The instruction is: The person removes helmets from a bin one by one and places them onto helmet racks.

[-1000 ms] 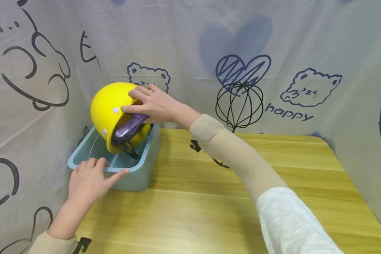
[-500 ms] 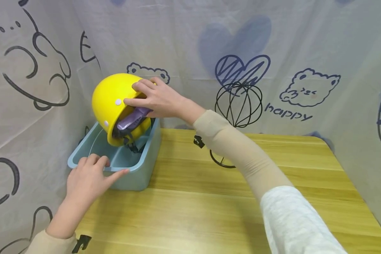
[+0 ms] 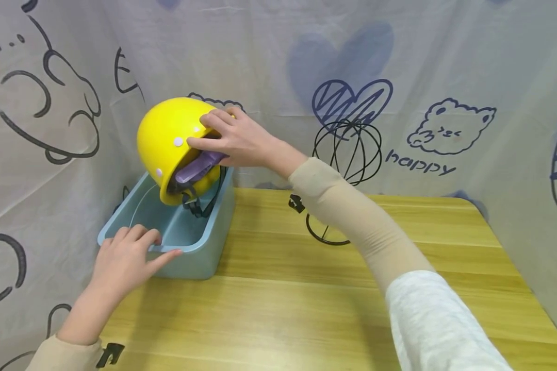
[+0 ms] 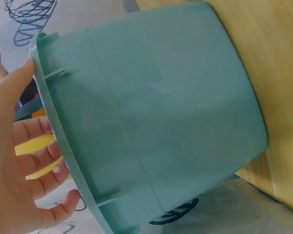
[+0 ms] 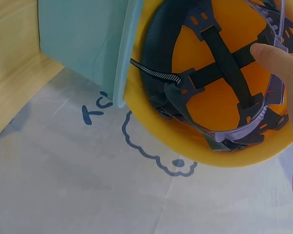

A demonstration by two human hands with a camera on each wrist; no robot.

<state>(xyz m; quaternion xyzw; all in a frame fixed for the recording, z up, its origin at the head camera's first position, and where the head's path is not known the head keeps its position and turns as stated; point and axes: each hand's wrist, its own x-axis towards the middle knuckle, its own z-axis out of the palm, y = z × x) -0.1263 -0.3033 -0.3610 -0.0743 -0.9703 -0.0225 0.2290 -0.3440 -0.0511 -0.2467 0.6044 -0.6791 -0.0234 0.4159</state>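
Observation:
A yellow safety helmet point(image 3: 164, 126) is tilted above the blue plastic bin point(image 3: 213, 257), its open underside turned toward my right. My right hand point(image 3: 243, 136) grips the helmet's rim, the thumb reaching inside the shell in the right wrist view. Inside show black crossed straps point(image 5: 227, 61), a purple headband point(image 3: 197, 167) and a dangling chin strap point(image 3: 196, 206). My left hand point(image 3: 123, 260) holds the bin's near rim, fingers hooked over it and thumb along the edge. In the left wrist view those fingertips point(image 4: 49, 151) lie partly behind the rim.
A black wire stand point(image 3: 328, 242) with a globe-shaped top stands at the back of the wooden table point(image 3: 297, 309), partly behind my right forearm. Printed white cloth point(image 3: 260, 56) hangs behind the table and at both sides. The bin stands close to the left cloth.
My right hand has lifted the helmet upward and slightly to the right, so more of the bin's inside shows. My left hand stays on the bin's rim.

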